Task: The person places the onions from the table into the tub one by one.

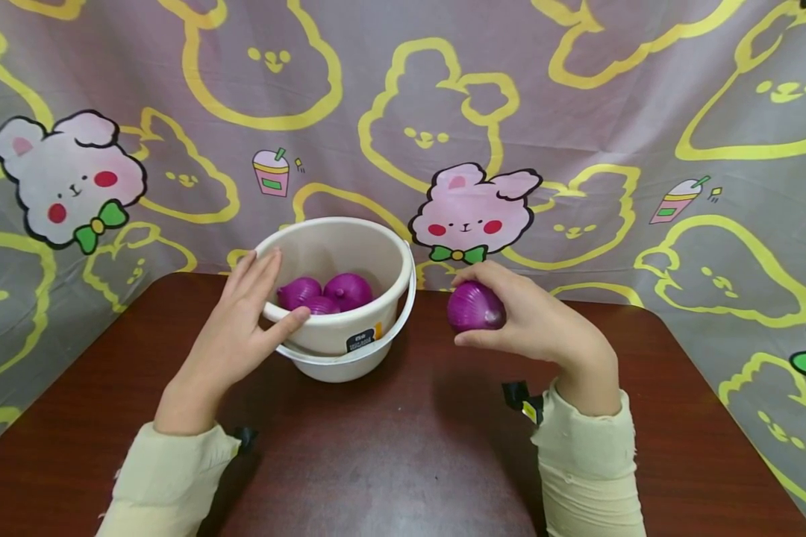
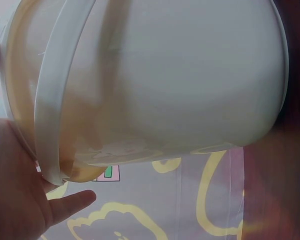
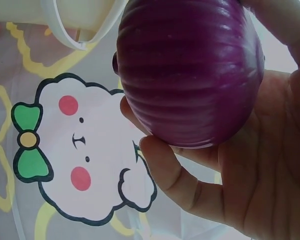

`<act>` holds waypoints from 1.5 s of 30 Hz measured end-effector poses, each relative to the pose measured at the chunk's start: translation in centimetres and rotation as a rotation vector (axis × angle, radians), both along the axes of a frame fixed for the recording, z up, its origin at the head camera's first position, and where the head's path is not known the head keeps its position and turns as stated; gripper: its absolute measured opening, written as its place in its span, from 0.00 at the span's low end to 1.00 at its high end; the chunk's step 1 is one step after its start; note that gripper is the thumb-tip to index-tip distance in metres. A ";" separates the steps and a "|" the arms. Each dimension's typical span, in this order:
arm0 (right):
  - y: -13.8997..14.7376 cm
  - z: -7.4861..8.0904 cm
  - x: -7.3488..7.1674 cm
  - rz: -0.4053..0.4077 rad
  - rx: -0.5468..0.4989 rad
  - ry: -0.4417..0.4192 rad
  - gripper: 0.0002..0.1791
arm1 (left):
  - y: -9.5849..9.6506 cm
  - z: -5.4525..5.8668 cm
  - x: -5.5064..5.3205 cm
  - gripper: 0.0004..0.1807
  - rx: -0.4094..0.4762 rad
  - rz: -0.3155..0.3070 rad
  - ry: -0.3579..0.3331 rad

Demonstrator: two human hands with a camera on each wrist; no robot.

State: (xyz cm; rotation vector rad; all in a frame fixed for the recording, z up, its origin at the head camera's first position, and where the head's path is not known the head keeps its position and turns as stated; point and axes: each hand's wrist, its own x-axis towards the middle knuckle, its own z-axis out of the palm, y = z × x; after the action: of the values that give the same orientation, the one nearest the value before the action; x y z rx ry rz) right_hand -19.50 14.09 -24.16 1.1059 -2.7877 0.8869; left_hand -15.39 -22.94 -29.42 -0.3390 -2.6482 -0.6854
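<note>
My right hand [image 1: 537,317] grips a purple onion [image 1: 473,307] between thumb and fingers, held above the table to the right of a white bucket [image 1: 339,369]. Close up in the right wrist view, the ribbed, shiny onion [image 3: 190,75] lies against the curled fingers. My left hand [image 1: 238,321] rests on the bucket's left rim, its fingers extended and the thumb lying over the front edge. Inside the bucket are several purple onions [image 1: 348,291]. The bucket's side wall [image 2: 190,75] fills much of the left wrist view, where a straight finger [image 2: 72,206] shows beside it.
The bucket's white handle [image 1: 403,317] hangs down around its front and right side. Under it is a dark reddish-brown table [image 1: 376,462]. Right behind the table hangs a grey cloth [image 1: 578,246] printed with rabbits and yellow outlines.
</note>
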 end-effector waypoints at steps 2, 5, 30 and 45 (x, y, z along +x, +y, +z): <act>0.0 0.1 0.1 0.003 -0.002 0.002 0.36 | 0.0 0.0 0.0 0.49 -0.001 0.001 0.000; -0.1 0.2 0.1 0.010 -0.001 0.016 0.36 | -0.1 0.1 0.0 0.49 -0.003 0.003 -0.001; -1.9 0.2 0.6 0.107 -0.011 0.061 0.34 | -0.2 -0.2 -0.1 0.49 0.001 0.000 0.005; -3.5 0.8 0.7 0.182 -0.021 0.111 0.34 | -0.1 -0.3 -0.1 0.49 0.004 -0.002 0.006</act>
State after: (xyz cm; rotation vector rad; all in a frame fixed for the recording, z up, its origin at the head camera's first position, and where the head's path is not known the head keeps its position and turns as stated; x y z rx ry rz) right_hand -18.82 10.55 -23.36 1.3783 -2.6159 0.8379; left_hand -15.47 -22.99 -29.70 -0.3427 -2.6412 -0.6888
